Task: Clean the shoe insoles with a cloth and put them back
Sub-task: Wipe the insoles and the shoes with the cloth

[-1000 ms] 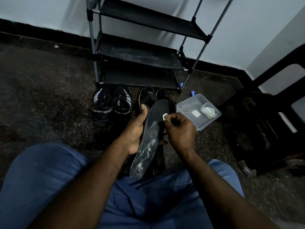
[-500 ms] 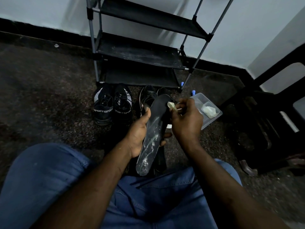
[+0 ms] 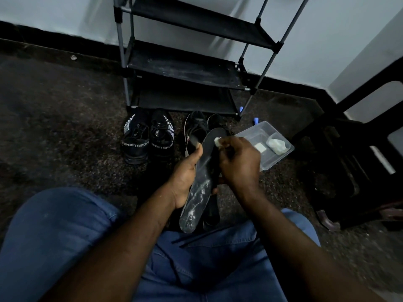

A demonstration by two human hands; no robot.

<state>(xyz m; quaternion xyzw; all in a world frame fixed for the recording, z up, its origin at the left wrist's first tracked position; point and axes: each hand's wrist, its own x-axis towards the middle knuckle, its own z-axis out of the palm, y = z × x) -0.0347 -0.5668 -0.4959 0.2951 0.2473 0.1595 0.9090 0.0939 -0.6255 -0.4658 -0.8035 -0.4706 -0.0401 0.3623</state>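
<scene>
You are working through the wiping stage, and by my reading you are not far into it. Your left hand (image 3: 187, 177) is gripping the insole (image 3: 199, 195) around its middle, thumb lying along one edge and fingers curling behind, holding it tilted above your lap with the toe end pointing toward the dark shoes (image 3: 195, 128) on the floor. Your right hand (image 3: 239, 164) is pinching a small white cloth (image 3: 218, 141) in its fingertips and pressing it against the toe end. That part is showing dark and matte, while the heel half is carrying chalky white streaks and specks, so much of the surface is waiting for the cloth. Putting the insole back into a shoe looks to be ahead of you. A dark flat shape lying under the insole may be a second one, but I cannot tell.

The insole is thin, long and rounded at both ends, probably flexible foam with a smooth face. The cloth is soft and wadded. Just to the right, a clear plastic container (image 3: 275, 161) is sitting on the speckled floor (image 3: 65, 127), holding a crumpled white wad (image 3: 277, 144) and a small flat white square (image 3: 259, 147). Black knit sneakers (image 3: 148, 138) with white stripes are standing beside the dark shoes, before a metal-framed shoe rack (image 3: 185, 68) with dusty fabric shelves.
</scene>
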